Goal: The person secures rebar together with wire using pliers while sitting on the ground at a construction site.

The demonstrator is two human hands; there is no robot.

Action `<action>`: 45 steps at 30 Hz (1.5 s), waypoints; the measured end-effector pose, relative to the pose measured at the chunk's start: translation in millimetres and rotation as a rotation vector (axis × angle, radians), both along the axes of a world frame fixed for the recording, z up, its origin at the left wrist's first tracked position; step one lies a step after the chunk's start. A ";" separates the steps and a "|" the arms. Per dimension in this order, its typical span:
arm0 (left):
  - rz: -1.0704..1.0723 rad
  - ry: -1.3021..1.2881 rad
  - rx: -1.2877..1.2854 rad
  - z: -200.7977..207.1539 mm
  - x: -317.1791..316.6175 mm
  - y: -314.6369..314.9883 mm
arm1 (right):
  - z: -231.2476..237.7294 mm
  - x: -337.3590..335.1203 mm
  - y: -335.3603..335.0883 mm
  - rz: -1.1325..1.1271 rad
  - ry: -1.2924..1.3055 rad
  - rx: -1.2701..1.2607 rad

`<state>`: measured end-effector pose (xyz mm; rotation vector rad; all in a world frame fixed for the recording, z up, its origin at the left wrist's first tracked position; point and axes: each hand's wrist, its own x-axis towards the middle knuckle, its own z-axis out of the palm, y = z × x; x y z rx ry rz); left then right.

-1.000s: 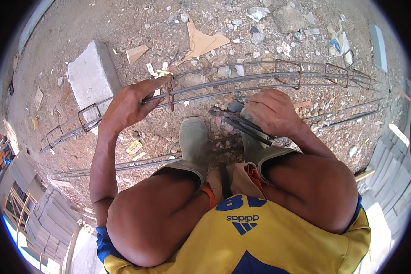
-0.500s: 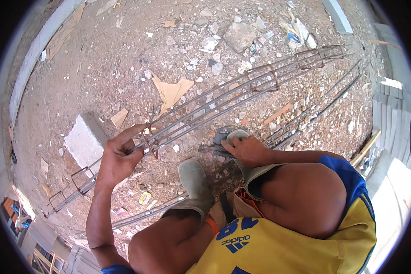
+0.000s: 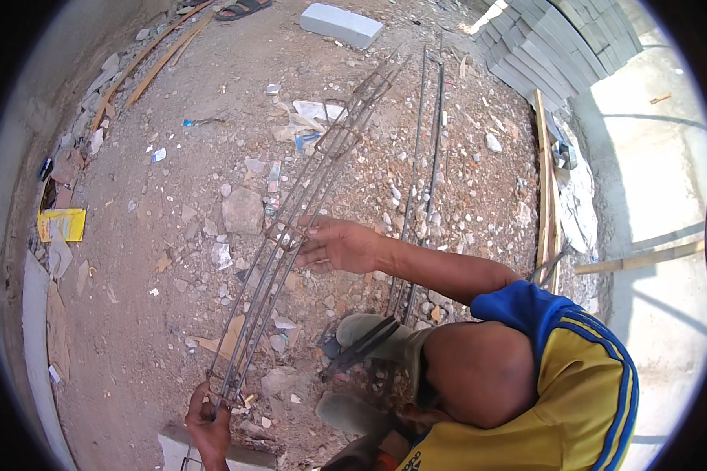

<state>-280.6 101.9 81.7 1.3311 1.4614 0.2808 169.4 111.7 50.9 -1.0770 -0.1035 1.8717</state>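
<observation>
A long, narrow rebar cage (image 3: 247,330) of thin steel bars with square stirrups runs from the lower left up to the top middle. My left hand (image 3: 210,428) is closed round its near end, beside a stirrup. Farther along, my right hand (image 3: 342,245) reaches in from the right with fingers spread, its fingertips at a rusty stirrup (image 3: 285,235) midway along the cage. Below the cage are my grey-green boots (image 3: 369,334). Dark strips (image 3: 365,345) lie across one boot; their kind is unclear.
Loose rebars (image 3: 426,173) lie on the rubble ground right of the cage. A pale block (image 3: 342,25) sits at the back, near stacked grey blocks (image 3: 542,51). Another block (image 3: 251,459) is under the near end. Wooden planks (image 3: 543,180) lie to the right; a stone (image 3: 243,210) is left of the cage.
My right hand has left the spot by the boots and moved out to the stirrup. My left hand still holds the cage. The view has turned to the right.
</observation>
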 end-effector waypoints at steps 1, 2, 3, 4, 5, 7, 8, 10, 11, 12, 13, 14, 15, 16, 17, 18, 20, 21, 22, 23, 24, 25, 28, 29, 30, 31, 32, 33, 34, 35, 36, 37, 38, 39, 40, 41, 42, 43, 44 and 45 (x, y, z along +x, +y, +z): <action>-0.016 0.014 0.012 -0.4 -1.1 -2.1 | -1.3 0.0 -1.5 -0.006 -0.007 0.009; 0.007 -0.024 0.008 -5.3 -1.4 -4.9 | -5.2 1.6 -2.1 -0.006 0.036 0.043; 0.007 -0.028 0.018 -6.4 -3.8 -6.4 | -1.9 -0.3 -0.5 -0.004 0.084 0.076; -0.015 -0.019 0.039 -7.0 -5.9 -7.9 | 2.5 1.2 1.1 -0.001 0.080 0.086; -0.035 -0.009 0.060 -6.9 -7.0 -9.3 | 7.7 6.0 3.3 0.022 0.022 0.099; -0.076 0.003 0.099 1.1 -0.4 -10.7 | 18.1 15.4 8.4 0.047 -0.040 0.110; -0.119 0.018 0.134 5.9 5.3 -11.1 | 21.4 21.5 11.4 0.054 -0.048 0.139; -0.065 0.030 0.137 23.2 22.2 -9.4 | 29.6 26.6 20.3 0.038 -0.072 0.189; -0.020 0.039 0.138 30.7 31.3 -6.3 | 31.3 30.7 26.8 0.041 -0.070 0.197; -0.016 0.041 0.145 31.7 38.8 -3.1 | 32.7 36.4 35.0 0.052 -0.074 0.243; -0.017 0.042 0.194 29.5 43.4 2.1 | 34.4 41.3 45.8 0.065 -0.077 0.292; -0.019 0.046 0.241 26.1 46.9 8.7 | 31.9 47.3 58.9 0.072 -0.080 0.305; -0.012 0.026 0.257 20.3 49.3 16.8 | 33.7 47.6 74.9 0.069 -0.100 0.307; 0.004 0.005 0.262 11.8 49.9 24.6 | 35.7 46.8 90.0 0.076 -0.119 0.299; -0.012 0.006 0.332 9.9 48.8 35.5 | 39.0 48.6 106.7 0.099 -0.171 0.345; -0.016 -0.014 0.361 -0.6 46.7 38.4 | 35.5 43.6 119.6 0.141 -0.240 0.352; -0.020 -0.083 0.265 -12.2 84.8 45.1 | 25.9 70.2 107.6 0.111 -0.506 0.257; -0.093 -0.020 0.292 -9.8 96.1 48.1 | 30.8 71.2 94.0 0.195 -0.789 0.207; -0.111 0.015 0.331 -25.1 88.8 51.9 | 34.0 58.6 78.2 0.320 -1.074 0.192; -0.105 0.046 0.329 -31.3 82.1 56.5 | 40.5 47.8 60.9 0.431 -1.398 0.201; -0.105 0.075 0.328 -30.7 70.7 57.1 | 43.9 26.3 35.7 0.611 -1.432 0.300; -0.077 0.094 0.320 -26.7 64.5 58.7 | 48.8 9.3 5.4 0.784 -1.483 0.392; -0.089 0.085 0.330 -21.7 64.4 52.0 | 16.3 -19.5 -94.0 1.344 -1.288 0.620; -0.080 0.091 0.324 -27.9 66.0 47.4 | 5.9 -26.2 -121.1 1.457 -1.245 0.666; -0.083 0.110 0.343 -31.1 68.4 44.4 | -2.7 -30.2 -139.7 1.564 -1.205 0.712; -0.090 0.119 0.369 -34.0 73.2 44.2 | -11.2 -30.4 -148.9 1.567 -1.214 0.710; -0.095 0.143 0.431 -34.8 71.3 42.4 | -20.9 -31.6 -156.1 1.582 -1.289 0.785; -0.095 0.126 0.434 -34.0 72.9 40.6 | -25.6 -31.3 -160.4 1.602 -1.369 0.851; -0.131 0.184 0.440 -28.6 73.3 39.1 | -28.4 -34.6 -160.2 1.605 -1.378 0.847; -0.167 0.243 0.446 -25.9 74.7 38.6 | -32.1 -40.0 -159.6 1.613 -1.362 0.871; -0.160 0.246 0.451 -25.1 75.6 39.0 | -35.0 -46.0 -156.2 1.618 -1.340 0.911; -0.201 0.311 0.506 -25.7 77.4 39.8 | -36.7 -51.1 -154.5 1.620 -1.344 0.921; -0.241 0.376 0.560 -26.0 78.4 41.2 | -37.7 -55.9 -153.9 1.700 -1.407 0.884; -0.236 0.376 0.559 -24.9 79.6 43.0 | -39.5 -58.7 -156.1 1.782 -1.466 0.837; -0.278 0.410 0.575 -24.0 80.9 45.5 | -41.6 -58.9 -157.7 1.787 -1.466 0.838; -0.321 0.442 0.591 -23.2 82.5 46.3 | -43.7 -58.3 -159.3 1.726 -1.472 0.833; -0.315 0.443 0.592 -22.5 80.8 44.7 | -39.6 -62.4 -155.4 1.663 -1.478 0.834; -0.324 0.466 0.595 -21.8 79.5 42.0 | -35.2 -64.8 -150.6 1.666 -1.480 0.838; -0.332 0.487 0.597 -21.4 79.3 39.4 | -30.1 -65.2 -144.5 1.754 -1.425 0.675; -0.322 0.473 0.615 -19.9 84.2 41.2 | -13.5 -64.8 -131.2 1.829 -1.389 0.501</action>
